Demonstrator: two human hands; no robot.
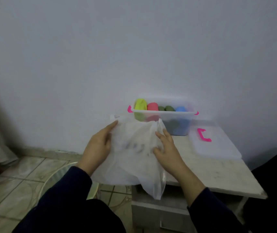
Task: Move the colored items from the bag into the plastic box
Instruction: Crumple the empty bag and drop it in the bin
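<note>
A white, thin plastic bag (132, 158) lies limp over the left end of the small table and hangs past its front edge. My left hand (99, 145) holds the bag's left side, its fingers stretched up along the plastic. My right hand (166, 148) rests on the bag's right side with the fingers spread. Behind the bag stands the clear plastic box (183, 121) with pink handles. Inside it sit a yellow-green item (140, 104), a red one (152, 106), dark green ones (168, 108) and a blue one (180, 109). Whatever the bag contains is hidden.
The box's clear lid (216, 145) with a pink clip (203, 135) lies on the marble-look table (218, 174) to the right. A wall stands close behind. A glass-topped round stand (63, 175) is on the tiled floor at the left. A dark object (275, 182) sits at the right.
</note>
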